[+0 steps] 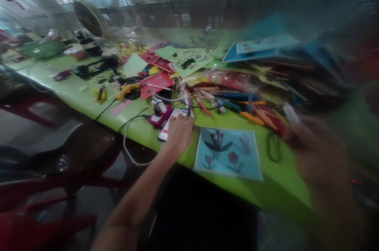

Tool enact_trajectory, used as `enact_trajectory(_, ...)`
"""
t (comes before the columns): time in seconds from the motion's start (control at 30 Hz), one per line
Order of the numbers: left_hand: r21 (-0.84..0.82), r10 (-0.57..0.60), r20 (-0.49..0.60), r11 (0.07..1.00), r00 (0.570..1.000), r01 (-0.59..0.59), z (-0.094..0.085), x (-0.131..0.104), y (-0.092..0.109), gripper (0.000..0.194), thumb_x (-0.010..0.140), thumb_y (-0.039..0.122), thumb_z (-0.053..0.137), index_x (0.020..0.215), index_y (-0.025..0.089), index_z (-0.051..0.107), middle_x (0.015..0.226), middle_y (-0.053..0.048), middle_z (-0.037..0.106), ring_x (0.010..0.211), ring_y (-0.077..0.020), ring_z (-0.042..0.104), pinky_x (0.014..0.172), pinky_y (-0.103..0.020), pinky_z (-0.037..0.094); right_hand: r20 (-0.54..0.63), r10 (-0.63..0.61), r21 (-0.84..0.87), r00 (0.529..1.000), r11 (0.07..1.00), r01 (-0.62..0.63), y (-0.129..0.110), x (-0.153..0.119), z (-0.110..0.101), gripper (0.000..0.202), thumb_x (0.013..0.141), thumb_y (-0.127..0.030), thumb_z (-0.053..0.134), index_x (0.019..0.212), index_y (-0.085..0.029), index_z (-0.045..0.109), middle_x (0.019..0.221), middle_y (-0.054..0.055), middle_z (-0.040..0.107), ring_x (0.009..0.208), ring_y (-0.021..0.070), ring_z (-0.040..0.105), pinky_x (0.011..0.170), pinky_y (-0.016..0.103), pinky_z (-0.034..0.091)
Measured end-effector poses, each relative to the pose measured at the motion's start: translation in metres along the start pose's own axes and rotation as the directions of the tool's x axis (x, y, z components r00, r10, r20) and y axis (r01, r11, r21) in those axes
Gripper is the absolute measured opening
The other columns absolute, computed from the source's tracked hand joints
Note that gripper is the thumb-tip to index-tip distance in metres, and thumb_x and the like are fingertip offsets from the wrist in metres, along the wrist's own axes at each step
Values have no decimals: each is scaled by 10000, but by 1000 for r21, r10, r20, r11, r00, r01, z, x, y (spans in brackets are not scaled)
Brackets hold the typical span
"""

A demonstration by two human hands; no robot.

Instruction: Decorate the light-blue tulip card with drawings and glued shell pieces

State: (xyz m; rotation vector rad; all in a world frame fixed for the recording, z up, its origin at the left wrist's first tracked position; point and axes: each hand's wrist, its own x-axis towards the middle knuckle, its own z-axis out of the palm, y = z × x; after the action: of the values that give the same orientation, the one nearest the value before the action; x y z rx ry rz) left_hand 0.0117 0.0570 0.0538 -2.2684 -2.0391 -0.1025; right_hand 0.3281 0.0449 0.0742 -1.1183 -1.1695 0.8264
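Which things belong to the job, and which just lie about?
Likely the job:
phone, under the left hand
small white item in the right hand, too blurred to identify
perhaps the flower card, lying between the hands

Apparently lying about:
purple object
green bowl
orange stick

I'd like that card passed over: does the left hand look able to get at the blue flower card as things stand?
Probably yes: the left hand, on the phone, is close beside the blue flower card, with no object seen between them or on top of the card.
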Motion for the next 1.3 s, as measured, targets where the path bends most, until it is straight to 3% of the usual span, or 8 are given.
enact_trajectory(0.33,14,43,18,999,999,-44,2,-2,-3,291,1005,199,464,1177,158,695,1148,-170,754,1103,-351,642,888,-460,431,49,91,-13,995,996,-90,-3,-1,4,147,830,-406,757,890,-272,758,665,-1,628,619,171,547,559,299,442)
enact_trajectory(0.63,22,30,37,999,999,-31,2,-1,-2,265,1007,163,440,1082,159,694,1113,-160,751,1070,-326,669,888,-441,446,64,73,-69,995,995,-69,-7,0,7,120,863,-402,723,876,-284,734,661,5,615,607,168,543,547,291,453)
enact_trajectory(0.83,-256,-37,-82,967,996,15,2,0,-8,172,987,186,532,1050,160,690,1042,-122,771,1043,-309,686,931,-447,464,41,135,-81,990,988,-131,-8,-1,8,179,838,-415,756,850,-241,716,662,-1,623,622,151,557,581,276,457)
enact_trajectory(0.93,-674,-110,-198,736,974,-54,-2,7,-2,167,946,223,624,1087,196,711,1040,-72,771,956,-226,698,899,-370,501,82,145,-91,986,986,-137,-4,-3,8,176,832,-411,757,883,-246,720,650,-10,618,609,145,539,573,268,445)
enact_trajectory(1.03,-968,-143,-131,231,981,-96,-3,18,17,170,897,300,705,1026,191,724,934,-39,758,827,-160,689,792,-290,524,169,165,-153,972,978,-140,-3,-6,12,179,850,-412,737,919,-247,742,602,-27,564,552,134,486,519,260,403)
enact_trajectory(1.1,-996,-118,-22,-82,993,-32,-1,25,32,222,834,342,789,957,173,716,874,-31,752,806,-142,693,780,-265,529,223,175,-210,959,969,-128,-4,-8,15,205,858,-422,724,946,-242,765,617,-22,565,533,127,463,488,255,373)
enact_trajectory(1.17,-951,-60,73,-305,995,51,2,30,46,294,779,370,855,927,165,706,869,-28,760,812,-129,704,798,-253,532,266,178,-272,947,957,-104,-5,-10,19,231,863,-435,717,956,-234,782,661,-6,599,538,125,463,479,254,361)
enact_trajectory(1.3,-846,14,174,-510,985,157,9,34,61,385,708,388,923,922,165,693,870,-26,778,818,-127,731,820,-256,543,331,191,-352,924,934,-67,-5,-12,21,250,889,-450,686,956,-232,789,652,-6,597,525,123,433,478,263,348)
